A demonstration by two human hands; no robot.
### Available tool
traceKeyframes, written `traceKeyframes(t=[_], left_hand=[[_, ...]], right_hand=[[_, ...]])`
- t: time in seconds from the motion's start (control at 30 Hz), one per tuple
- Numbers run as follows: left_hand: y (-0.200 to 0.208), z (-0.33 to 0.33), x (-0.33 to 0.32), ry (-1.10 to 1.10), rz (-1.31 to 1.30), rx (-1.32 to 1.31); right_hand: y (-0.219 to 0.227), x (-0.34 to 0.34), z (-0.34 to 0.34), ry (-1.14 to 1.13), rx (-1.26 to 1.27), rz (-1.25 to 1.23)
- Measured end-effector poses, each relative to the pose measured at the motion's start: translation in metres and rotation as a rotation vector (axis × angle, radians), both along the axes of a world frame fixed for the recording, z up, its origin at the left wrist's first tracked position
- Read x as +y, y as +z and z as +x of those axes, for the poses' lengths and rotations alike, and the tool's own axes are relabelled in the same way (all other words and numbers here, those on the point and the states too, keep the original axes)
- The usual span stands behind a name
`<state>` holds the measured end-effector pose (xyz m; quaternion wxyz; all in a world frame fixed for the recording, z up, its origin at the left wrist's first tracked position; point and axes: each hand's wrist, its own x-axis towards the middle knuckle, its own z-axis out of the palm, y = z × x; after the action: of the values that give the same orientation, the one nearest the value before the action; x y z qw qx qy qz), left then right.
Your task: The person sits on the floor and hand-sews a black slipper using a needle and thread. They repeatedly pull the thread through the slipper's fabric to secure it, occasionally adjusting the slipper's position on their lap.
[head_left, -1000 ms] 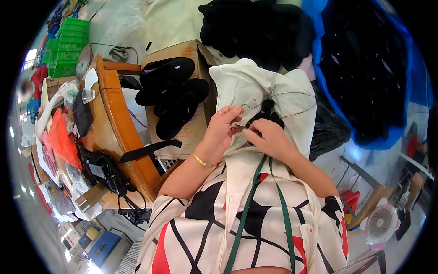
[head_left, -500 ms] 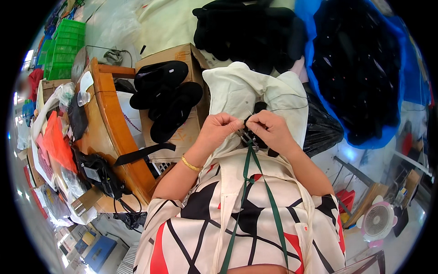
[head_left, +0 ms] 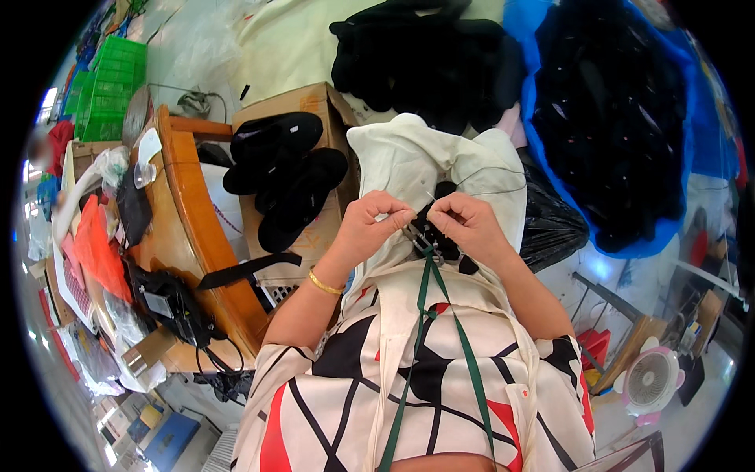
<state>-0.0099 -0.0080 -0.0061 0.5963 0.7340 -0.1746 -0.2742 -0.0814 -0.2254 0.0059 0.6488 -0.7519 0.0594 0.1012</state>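
Observation:
Over my lap, both hands are close together with thumb and forefinger pinched. My left hand has its fingertips closed; whatever is in them is too small to make out. In the pinch of my right hand is what looks like a sewing needle, thin and pale. A dark thread loops out to the right over the white cloth on my knees. Black fabric lies between and below the hands, mostly hidden. Small metal snips hang just beneath on a green ribbon.
Left stands a wooden table with a black bag. Black soft shoe-like items rest on a cardboard box. Ahead is a black fabric pile. A blue sack of black pieces and a fan are right.
The fingertips have drawn slightly apart, my left hand shifting a little left. The thread loop on the right has changed shape. My view has tilted slightly.

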Motion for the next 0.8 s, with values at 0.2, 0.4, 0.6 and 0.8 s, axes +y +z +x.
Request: traceKeyframes(t=[0.2,0.4,0.6,0.8], left_hand=[[-0.007,-0.003,-0.012,0.233,-0.308,0.589],[0.007,-0.013,-0.039,0.409,-0.223,0.591],[-0.019,-0.014,-0.016,0.037,0.277,-0.085],[-0.007,-0.006,-0.009,-0.155,-0.195,0.815]], right_hand=[[-0.012,0.009,0.003,0.014,-0.408,-0.326],[-0.017,0.026,-0.012,-0.025,-0.396,-0.437],[-0.003,0.015,-0.013,-0.067,-0.363,-0.424],[0.005,0.004,-0.006,-0.034,-0.196,-0.241]])
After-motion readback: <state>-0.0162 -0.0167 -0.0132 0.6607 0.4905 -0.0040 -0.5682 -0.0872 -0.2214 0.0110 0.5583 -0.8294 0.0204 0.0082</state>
